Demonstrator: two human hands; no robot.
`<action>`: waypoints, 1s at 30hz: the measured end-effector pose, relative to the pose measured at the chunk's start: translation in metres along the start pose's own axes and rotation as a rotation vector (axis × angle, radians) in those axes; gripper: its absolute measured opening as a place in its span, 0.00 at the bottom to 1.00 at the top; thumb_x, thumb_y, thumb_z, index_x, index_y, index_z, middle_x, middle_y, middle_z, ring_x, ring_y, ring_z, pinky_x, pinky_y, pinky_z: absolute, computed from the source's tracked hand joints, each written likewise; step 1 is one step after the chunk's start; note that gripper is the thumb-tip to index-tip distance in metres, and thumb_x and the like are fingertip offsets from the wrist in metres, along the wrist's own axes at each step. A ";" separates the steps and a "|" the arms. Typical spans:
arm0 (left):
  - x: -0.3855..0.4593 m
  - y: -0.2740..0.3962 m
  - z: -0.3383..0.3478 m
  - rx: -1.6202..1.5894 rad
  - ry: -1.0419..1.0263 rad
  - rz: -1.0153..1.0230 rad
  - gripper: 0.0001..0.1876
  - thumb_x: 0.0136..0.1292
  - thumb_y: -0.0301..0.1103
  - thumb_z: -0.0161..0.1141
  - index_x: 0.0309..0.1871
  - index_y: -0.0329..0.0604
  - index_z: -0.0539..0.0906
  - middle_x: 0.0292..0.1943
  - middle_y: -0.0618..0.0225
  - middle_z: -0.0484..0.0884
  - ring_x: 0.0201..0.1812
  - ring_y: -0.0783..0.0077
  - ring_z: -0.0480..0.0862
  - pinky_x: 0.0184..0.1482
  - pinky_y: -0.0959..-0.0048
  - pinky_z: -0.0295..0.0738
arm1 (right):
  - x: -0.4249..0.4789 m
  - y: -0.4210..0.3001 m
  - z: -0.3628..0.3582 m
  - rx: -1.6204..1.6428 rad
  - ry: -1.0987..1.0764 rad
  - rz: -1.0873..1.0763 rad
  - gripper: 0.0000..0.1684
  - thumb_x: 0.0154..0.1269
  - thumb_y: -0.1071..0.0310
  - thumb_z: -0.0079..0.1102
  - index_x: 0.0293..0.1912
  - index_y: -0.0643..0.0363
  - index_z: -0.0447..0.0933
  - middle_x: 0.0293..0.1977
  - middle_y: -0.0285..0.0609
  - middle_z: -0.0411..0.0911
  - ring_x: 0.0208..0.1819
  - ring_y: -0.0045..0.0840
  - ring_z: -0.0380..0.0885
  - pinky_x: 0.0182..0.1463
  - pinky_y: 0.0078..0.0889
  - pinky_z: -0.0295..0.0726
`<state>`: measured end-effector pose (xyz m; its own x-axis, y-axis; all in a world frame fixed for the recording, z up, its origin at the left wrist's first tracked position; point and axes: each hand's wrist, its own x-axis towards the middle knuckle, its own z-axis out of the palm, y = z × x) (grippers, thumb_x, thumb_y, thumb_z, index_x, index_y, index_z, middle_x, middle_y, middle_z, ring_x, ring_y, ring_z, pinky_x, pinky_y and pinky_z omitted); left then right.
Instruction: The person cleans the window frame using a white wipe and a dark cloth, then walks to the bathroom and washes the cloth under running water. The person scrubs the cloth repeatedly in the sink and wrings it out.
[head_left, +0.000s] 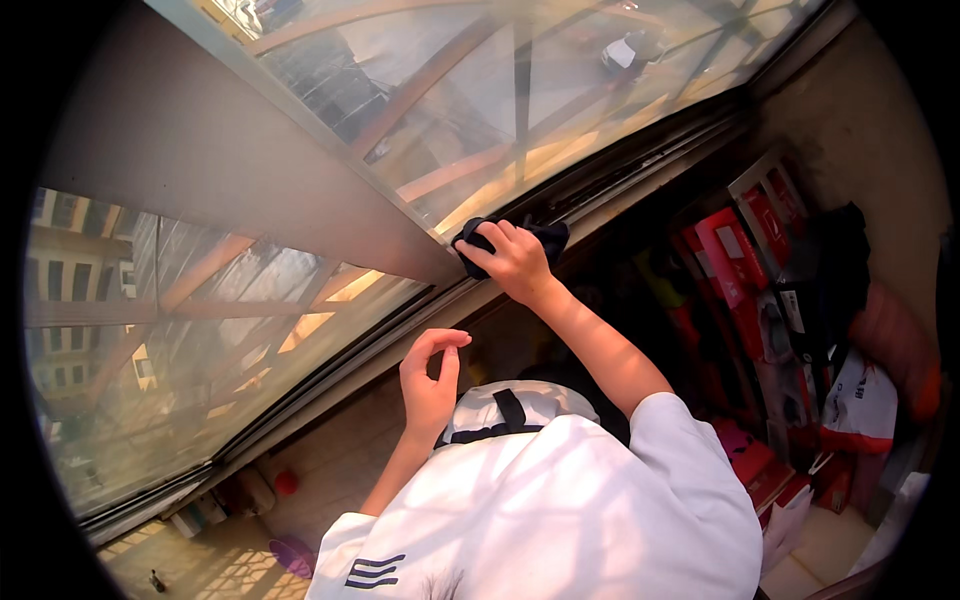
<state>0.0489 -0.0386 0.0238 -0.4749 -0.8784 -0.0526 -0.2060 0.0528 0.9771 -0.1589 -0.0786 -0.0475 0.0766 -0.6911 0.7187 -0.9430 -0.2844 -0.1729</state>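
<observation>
My right hand (511, 259) presses a bunched black cloth (551, 238) on the sliding-window track, beside the foot of a wide grey window post (247, 165). Its fingers are bent over the cloth and hide part of it. Below and to the left, my left hand (431, 371) hangs in the air near the sill (360, 360). The fingers are loosely curled with a gap to the thumb, and nothing is in them. Dusty glass panes (450, 82) rise on both sides of the post.
Red boxes (731, 255) and bags are piled at the right by the wall (855, 127). A white-and-red bag (860, 405) leans there. Low at the left are a red ball (286, 482) and a purple basin (292, 556). Metal bars (427, 82) cross outside the glass.
</observation>
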 end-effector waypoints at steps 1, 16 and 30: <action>0.001 0.000 0.002 0.030 -0.002 0.009 0.08 0.64 0.18 0.48 0.40 0.33 0.78 0.38 0.65 0.81 0.43 0.75 0.81 0.51 0.78 0.72 | 0.001 0.005 -0.001 -0.034 -0.003 -0.044 0.17 0.44 0.68 0.57 0.38 0.47 0.82 0.36 0.34 0.71 0.29 0.24 0.70 0.28 0.23 0.72; 0.015 -0.001 0.012 0.045 -0.028 -0.078 0.08 0.64 0.19 0.50 0.42 0.33 0.79 0.38 0.65 0.81 0.43 0.76 0.81 0.51 0.78 0.72 | -0.027 0.233 -0.106 -0.003 0.359 0.853 0.14 0.49 0.74 0.64 0.40 0.58 0.81 0.34 0.42 0.82 0.35 0.36 0.82 0.42 0.32 0.80; 0.059 -0.015 0.119 -0.801 -0.485 -0.518 0.21 0.67 0.38 0.57 0.60 0.42 0.69 0.58 0.62 0.75 0.57 0.68 0.75 0.57 0.64 0.73 | -0.023 0.035 -0.129 2.114 0.791 1.034 0.36 0.63 0.39 0.41 0.59 0.57 0.70 0.60 0.50 0.69 0.63 0.44 0.66 0.68 0.54 0.61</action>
<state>-0.0781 -0.0347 -0.0190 -0.8166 -0.4126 -0.4037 0.0580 -0.7545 0.6537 -0.2353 0.0134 0.0170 -0.5169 -0.8540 -0.0596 0.8379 -0.4904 -0.2399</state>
